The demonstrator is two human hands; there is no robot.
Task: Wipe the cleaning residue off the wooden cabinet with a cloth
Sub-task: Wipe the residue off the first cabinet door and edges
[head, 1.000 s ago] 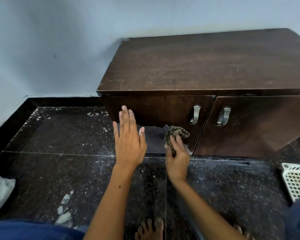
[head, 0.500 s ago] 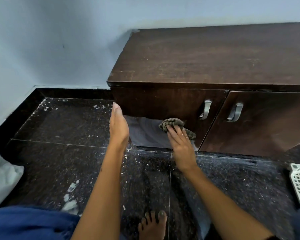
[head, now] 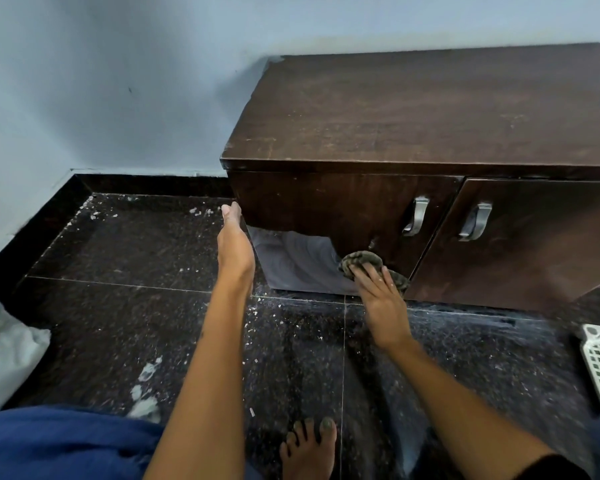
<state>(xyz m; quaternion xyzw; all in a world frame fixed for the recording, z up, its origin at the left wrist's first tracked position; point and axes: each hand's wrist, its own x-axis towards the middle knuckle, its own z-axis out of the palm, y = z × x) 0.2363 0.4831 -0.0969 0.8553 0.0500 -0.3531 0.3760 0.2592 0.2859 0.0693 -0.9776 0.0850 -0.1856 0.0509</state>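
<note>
The right hand presses a crumpled cloth with straight fingers low on the wooden cabinet door — left hand flat-fingered at its corner — no writing readable.

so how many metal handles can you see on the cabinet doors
2. One handle sits at the right edge of the left door, above the cloth; the other handle sits at the left edge of the right door. The cabinet runs off frame, so more may be hidden.
</note>
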